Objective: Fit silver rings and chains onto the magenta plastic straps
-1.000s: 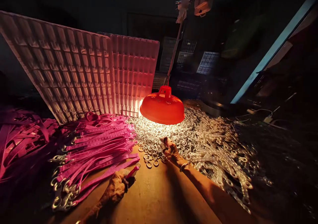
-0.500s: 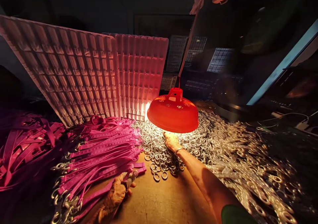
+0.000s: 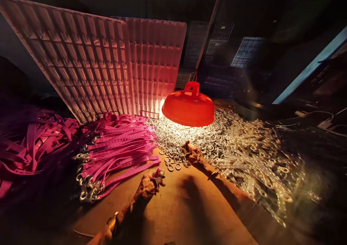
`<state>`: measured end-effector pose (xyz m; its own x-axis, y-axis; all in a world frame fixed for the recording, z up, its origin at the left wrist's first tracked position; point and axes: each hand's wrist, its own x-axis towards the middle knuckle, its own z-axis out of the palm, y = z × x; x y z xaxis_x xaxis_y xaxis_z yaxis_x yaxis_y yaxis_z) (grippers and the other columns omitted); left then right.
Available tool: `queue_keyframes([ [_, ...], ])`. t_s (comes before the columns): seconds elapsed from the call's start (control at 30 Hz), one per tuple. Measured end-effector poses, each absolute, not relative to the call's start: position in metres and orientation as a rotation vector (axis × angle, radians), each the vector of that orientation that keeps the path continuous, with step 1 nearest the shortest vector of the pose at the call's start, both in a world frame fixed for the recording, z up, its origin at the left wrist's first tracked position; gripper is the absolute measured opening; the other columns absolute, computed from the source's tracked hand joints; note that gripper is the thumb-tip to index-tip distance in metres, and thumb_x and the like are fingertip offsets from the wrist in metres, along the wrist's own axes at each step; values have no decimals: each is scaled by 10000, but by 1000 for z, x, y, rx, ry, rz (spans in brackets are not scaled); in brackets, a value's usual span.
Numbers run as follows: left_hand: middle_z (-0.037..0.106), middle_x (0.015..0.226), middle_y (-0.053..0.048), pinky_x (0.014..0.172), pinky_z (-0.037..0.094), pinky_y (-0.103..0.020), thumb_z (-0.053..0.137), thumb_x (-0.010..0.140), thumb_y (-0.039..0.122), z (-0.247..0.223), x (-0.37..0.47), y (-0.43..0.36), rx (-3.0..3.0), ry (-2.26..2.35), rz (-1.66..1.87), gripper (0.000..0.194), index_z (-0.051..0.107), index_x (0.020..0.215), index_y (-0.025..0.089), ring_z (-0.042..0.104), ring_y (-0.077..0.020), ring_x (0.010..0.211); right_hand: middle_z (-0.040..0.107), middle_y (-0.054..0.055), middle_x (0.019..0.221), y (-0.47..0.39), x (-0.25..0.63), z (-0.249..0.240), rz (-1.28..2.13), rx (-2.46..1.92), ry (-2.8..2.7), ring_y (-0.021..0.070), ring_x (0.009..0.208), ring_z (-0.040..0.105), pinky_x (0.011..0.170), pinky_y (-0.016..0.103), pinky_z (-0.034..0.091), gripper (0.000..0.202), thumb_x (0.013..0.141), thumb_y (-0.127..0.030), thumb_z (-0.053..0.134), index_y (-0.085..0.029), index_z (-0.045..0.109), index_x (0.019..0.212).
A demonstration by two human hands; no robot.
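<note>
My left hand [image 3: 149, 184] is closed above the bare tabletop, with a bit of pink strap [image 3: 158, 171] showing at its fingertips. Something dark is wrapped around one of its fingers. Over the near edge of a heap of metal rings [image 3: 175, 145] is my right hand [image 3: 193, 153], its fingers drawn together; what they hold, if anything, is hidden. To the left of my left hand lies a stack of pink straps [image 3: 121, 145] with metal clasps [image 3: 90, 189] at their left ends.
A red lamp [image 3: 188, 107] hangs low over the rings. Ridged plastic trays [image 3: 89, 64] stand upright behind the straps. More pink straps [image 3: 46, 140] are piled at far left. Many metal clasps [image 3: 257, 158] cover the right side of the wooden table [image 3: 173, 208].
My right hand has drawn back from under the lamp towards me. My left hand has moved right and away from the strap stack. The camera view has shifted.
</note>
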<state>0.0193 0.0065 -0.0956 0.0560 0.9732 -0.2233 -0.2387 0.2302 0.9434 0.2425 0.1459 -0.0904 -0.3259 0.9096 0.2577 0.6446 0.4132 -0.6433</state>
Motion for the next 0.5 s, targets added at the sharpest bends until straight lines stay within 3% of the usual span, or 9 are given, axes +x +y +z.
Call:
queue_keyframes([
  [0.13, 617, 687, -12, 508, 402, -217, 611, 818, 436, -90, 39, 5, 898, 1202, 1101, 335, 619, 902, 111, 498, -87, 527, 428, -10, 643, 91, 227, -96, 1004, -1155, -1924, 119, 553, 379, 473, 227, 326, 224, 854, -344, 409, -211, 372, 677],
  [0.2, 576, 577, 9, 479, 319, -207, 635, 779, 459, -84, 46, 5, 974, 1268, 1104, 348, 617, 852, 119, 427, -78, 477, 431, -10, 645, 74, 219, -98, 1124, -1143, -1876, 114, 549, 382, 456, 218, 332, 256, 853, -382, 444, -207, 388, 673],
  [0.3, 561, 553, 11, 494, 290, -212, 613, 771, 450, -78, 51, 5, 1064, 1318, 1098, 326, 604, 854, 135, 412, -87, 486, 453, -6, 648, 63, 211, -101, 1267, -1128, -1838, 111, 551, 406, 453, 213, 351, 271, 835, -400, 486, -199, 421, 665],
  [0.5, 575, 630, -23, 569, 377, -247, 630, 697, 399, -84, 53, 14, 1048, 1182, 1144, 261, 541, 699, 154, 470, -101, 539, 514, -2, 689, 61, 211, -106, 1561, -988, -1742, 103, 558, 487, 468, 202, 401, 238, 721, -406, 557, -182, 484, 749],
])
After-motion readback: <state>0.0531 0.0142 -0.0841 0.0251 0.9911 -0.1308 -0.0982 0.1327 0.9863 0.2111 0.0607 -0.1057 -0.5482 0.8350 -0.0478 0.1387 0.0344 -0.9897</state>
